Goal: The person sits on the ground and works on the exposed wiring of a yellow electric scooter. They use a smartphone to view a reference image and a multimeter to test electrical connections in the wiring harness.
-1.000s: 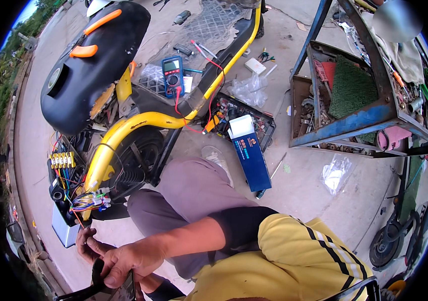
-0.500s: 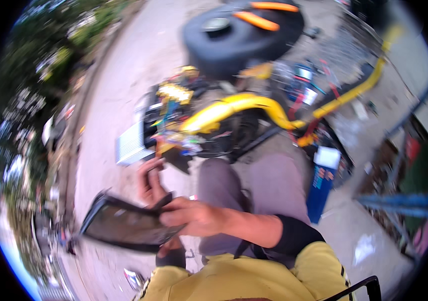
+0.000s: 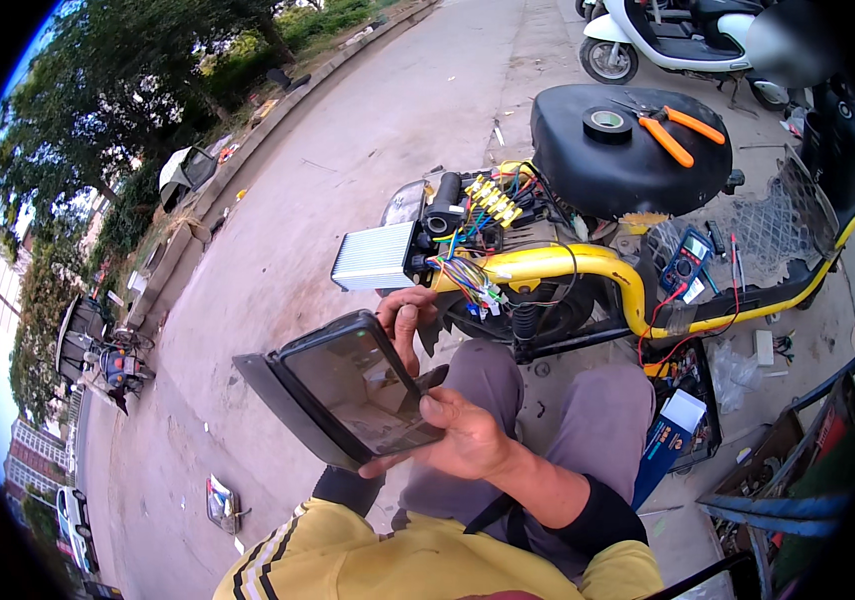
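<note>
My right hand (image 3: pixel 472 430) grips a dark phone or small tablet (image 3: pixel 342 375) in an open flip case, thumb on its right edge. My left hand (image 3: pixel 402 325) is partly hidden behind the device, its bent fingers rising above it beside the wiring; what they hold, if anything, is unclear. A bundle of coloured wires with connectors (image 3: pixel 472 285) hangs beside a finned silver box (image 3: pixel 372 258) on a yellow scooter frame (image 3: pixel 537 262). Yellow terminal blocks (image 3: pixel 492 203) sit behind. Orange-handled pliers (image 3: pixel 667 143) and a tape roll (image 3: pixel 607 125) lie on a black moulded body (image 3: pixel 577 160).
A multimeter (image 3: pixel 685 258) with red leads rests on the frame. A tool case (image 3: pixel 689 450) with a blue box (image 3: pixel 659 450) and a blue metal rack (image 3: pixel 777 510) stand at right. A white scooter (image 3: pixel 667 40) is behind. A curb (image 3: pixel 187 240) with trees and a parked three-wheeler (image 3: pixel 102 350) are at left.
The view has swung leftward, bringing more road, trees and the white scooter in. Both hands have risen in front of me; the device, mostly out of view earlier, now faces up with its case open.
</note>
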`<act>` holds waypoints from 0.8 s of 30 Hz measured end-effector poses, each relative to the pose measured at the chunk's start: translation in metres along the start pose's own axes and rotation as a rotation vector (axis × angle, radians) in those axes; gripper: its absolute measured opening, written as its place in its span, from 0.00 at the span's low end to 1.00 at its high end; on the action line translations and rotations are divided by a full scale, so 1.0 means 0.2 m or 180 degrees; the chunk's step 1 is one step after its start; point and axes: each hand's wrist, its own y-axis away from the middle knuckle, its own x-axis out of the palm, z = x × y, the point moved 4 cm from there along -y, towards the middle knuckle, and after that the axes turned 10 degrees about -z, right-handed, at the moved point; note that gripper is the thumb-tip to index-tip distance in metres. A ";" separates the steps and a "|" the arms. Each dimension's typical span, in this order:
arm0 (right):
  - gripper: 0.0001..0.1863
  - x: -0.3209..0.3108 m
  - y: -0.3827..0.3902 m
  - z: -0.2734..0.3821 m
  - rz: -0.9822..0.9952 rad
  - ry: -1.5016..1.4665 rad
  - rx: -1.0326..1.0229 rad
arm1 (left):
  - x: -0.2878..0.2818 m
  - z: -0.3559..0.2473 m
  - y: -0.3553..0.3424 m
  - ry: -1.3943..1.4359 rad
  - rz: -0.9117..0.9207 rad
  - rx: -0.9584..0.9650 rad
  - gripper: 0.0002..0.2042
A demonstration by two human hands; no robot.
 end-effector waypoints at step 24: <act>0.32 0.03 0.02 -0.02 0.0496 -0.0014 -0.0058 | 0.10 0.19 0.05 0.0578 -0.0249 -0.1981 0.17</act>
